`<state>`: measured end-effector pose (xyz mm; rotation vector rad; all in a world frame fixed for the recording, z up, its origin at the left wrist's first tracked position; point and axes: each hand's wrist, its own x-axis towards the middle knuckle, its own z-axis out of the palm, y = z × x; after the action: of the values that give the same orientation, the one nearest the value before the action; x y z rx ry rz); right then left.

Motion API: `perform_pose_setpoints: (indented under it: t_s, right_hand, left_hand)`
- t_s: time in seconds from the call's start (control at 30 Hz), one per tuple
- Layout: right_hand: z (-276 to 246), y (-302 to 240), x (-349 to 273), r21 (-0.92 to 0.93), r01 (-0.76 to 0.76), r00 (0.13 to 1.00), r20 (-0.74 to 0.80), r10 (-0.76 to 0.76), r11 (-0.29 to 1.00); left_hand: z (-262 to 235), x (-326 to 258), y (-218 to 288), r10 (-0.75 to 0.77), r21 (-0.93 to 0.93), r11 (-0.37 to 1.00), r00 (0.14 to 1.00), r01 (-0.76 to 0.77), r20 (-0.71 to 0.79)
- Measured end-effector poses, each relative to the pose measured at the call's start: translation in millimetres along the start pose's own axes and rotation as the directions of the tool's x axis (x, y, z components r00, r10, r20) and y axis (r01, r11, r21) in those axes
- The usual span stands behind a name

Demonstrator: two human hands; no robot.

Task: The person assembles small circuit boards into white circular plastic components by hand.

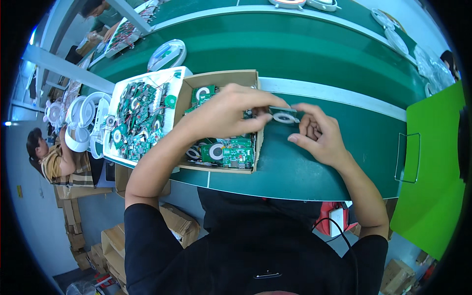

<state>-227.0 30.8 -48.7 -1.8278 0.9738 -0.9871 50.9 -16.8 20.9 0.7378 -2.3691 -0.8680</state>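
Note:
My left hand [236, 110] reaches over a cardboard box [219, 78] and pinches a small circuit board with a white ring coil [284, 118] between thumb and fingers. The board hangs tilted just past the box's right side, above the green table. Close to its right edge is my right hand [319, 132], thumb and index finger apart, other fingers curled; whether the index fingertip touches the board cannot be made out. Inside the box lie several green circuit boards [237, 156], some with white ring coils; my left hand and forearm hide part of them.
Left of the box stands a white foam tray [173, 78] heaped with circuit boards and wires. White ring-shaped housings [81, 118] are stacked farther left, beside a seated person [54, 155]. A bright green panel [430, 172] borders the table [339, 182] at right.

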Motion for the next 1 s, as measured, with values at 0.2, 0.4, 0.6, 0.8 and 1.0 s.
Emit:
perform_pose_setpoints:
  t_s: [0.2, 0.4, 0.6, 0.8, 1.0]
  right_hand:
    - [14, 5, 0, -0.044, 0.131, 0.991, -0.014, -0.132, 0.990]
    - [4, 8, 5, -0.189, 0.214, 0.969, -0.081, -0.233, 0.958]
    - [-3, 14, 5, -0.052, 0.080, 0.955, -0.281, -0.092, 0.995]
    - [-12, 19, 7, -0.067, 0.045, 0.958, -0.280, -0.062, 0.997]
    - [-30, 21, 15, -0.004, 0.000, 0.931, -0.364, -0.002, 1.000]
  left_hand:
    - [0, 1, -3, 0.056, -0.035, 0.998, 0.995, -0.054, 0.079]
    - [-23, 5, -3, -0.038, -0.039, 0.999, 0.997, 0.036, -0.065]
    - [-120, 21, -62, -0.236, 0.395, 0.831, 0.891, 0.392, -0.387]
    - [-107, 32, -149, -0.736, 0.745, 0.399, 0.671, 0.535, -0.088]
    - [-85, 63, -142, -0.523, 0.714, 0.512, 0.833, 0.477, -0.181]
